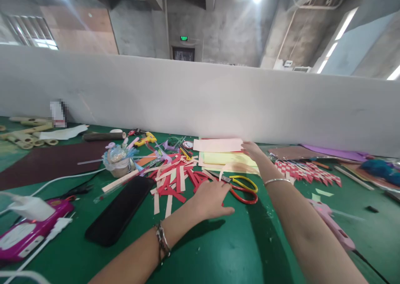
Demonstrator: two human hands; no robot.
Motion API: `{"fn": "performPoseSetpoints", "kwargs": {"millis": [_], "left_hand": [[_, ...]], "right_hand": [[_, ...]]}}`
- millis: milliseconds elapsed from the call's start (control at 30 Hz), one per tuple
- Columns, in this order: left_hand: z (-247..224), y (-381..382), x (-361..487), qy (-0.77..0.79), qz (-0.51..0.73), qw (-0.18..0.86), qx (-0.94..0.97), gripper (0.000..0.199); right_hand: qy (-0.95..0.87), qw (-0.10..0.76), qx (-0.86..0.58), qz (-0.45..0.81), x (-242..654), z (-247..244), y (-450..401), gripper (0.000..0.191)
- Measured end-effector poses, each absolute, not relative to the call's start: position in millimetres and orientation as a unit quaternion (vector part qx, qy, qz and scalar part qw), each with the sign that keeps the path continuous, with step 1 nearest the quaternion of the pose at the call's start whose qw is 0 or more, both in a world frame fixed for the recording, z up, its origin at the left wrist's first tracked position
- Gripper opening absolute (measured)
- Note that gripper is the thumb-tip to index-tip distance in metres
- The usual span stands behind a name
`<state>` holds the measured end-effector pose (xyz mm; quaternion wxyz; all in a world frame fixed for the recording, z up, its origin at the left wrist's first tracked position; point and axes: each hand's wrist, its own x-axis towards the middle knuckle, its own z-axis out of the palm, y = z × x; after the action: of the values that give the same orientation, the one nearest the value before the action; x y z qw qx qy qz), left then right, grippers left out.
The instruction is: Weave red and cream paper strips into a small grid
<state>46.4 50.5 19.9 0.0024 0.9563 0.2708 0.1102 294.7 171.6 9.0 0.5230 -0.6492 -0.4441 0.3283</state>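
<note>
My left hand (211, 200) is over the green table, thumb and fingers apart, with nothing visibly held. Its fingertips are beside scissors (243, 189) with red and yellow handles; whether they touch is unclear. Farther off, my right hand (251, 150) grips the right end of a pale pink paper piece (217, 145). Beneath that piece lie yellow paper sheets (228, 158). To the left of the sheets is a loose heap of red and pale pink paper strips (175, 178).
A black phone (121, 211) lies left of my left hand, near a magenta power strip (37, 230). A pink glue gun (333, 223) is on the right, below a red-and-pink woven paper piece (308, 172). A yellow glue gun (146, 139) lies near the white partition (200, 96).
</note>
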Motion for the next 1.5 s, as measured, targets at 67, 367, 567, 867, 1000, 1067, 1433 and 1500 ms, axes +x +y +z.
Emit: {"fn": "performPoseSetpoints", "kwargs": {"millis": [67, 367, 567, 867, 1000, 1067, 1433, 1500], "left_hand": [[12, 51, 47, 0.28, 0.089, 0.004, 0.956, 0.041], [0, 55, 40, 0.357, 0.02, -0.054, 0.932, 0.024], [20, 67, 20, 0.402, 0.041, -0.075, 0.912, 0.021], [38, 41, 11, 0.277, 0.234, -0.145, 0.921, 0.053], [22, 23, 8, 0.167, 0.207, -0.197, 0.944, 0.021], [13, 16, 4, 0.13, 0.204, -0.218, 0.946, 0.023], [-13, -3, -31, 0.071, 0.163, -0.195, 0.965, 0.019], [-18, -3, -38, 0.088, 0.151, -0.175, 0.969, 0.018]], "right_hand": [[-0.537, 0.423, -0.66, 0.312, 289, 4, 166, 0.031], [-0.738, 0.158, -0.653, 0.055, 241, -25, 128, 0.017], [-0.734, 0.143, -0.66, -0.081, 244, -5, 110, 0.022], [-0.805, 0.2, -0.493, -0.263, 219, 31, 20, 0.026], [-0.853, 0.191, -0.381, -0.303, 206, 21, -18, 0.022], [-0.862, 0.2, -0.363, -0.293, 200, 13, -32, 0.024], [-0.879, 0.161, -0.402, -0.199, 211, -25, -62, 0.02], [-0.878, 0.146, -0.419, -0.18, 222, -32, -66, 0.022]]}}
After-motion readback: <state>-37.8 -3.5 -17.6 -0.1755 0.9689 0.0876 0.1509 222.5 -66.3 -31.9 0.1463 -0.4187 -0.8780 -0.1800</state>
